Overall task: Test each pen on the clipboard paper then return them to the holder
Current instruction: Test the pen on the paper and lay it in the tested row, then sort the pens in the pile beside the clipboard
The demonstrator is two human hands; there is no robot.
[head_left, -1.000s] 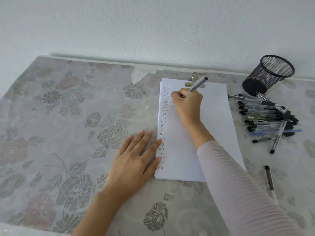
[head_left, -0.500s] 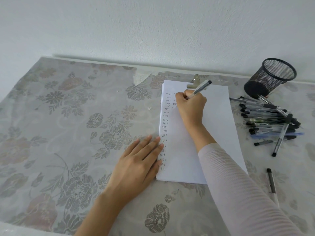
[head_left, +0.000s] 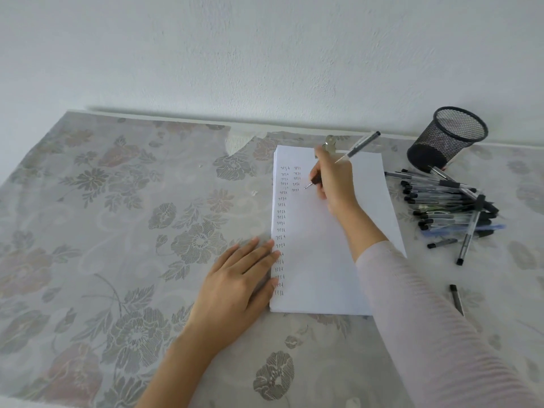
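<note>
My right hand (head_left: pixel 332 181) grips a clear pen with a black grip (head_left: pixel 359 147); its tip touches the white clipboard paper (head_left: pixel 323 266) beside two short columns of written marks near the top left. The metal clip (head_left: pixel 329 141) shows just above the hand. My left hand (head_left: pixel 235 287) lies flat with straight fingers on the paper's left edge. A black mesh holder (head_left: pixel 447 138) stands at the back right, and I see no pens in it. A pile of several pens (head_left: pixel 450 206) lies in front of the holder.
The table wears a grey floral cloth (head_left: pixel 117 231) and meets a white wall at the back. A single pen (head_left: pixel 466 245) leans off the pile toward me. A loose black pen cap (head_left: pixel 456 298) lies at the right, near my sleeve.
The right hand has shifted slightly right, so the pen tip and a second column of marks now show. The left hand stays flat on the paper's edge.
</note>
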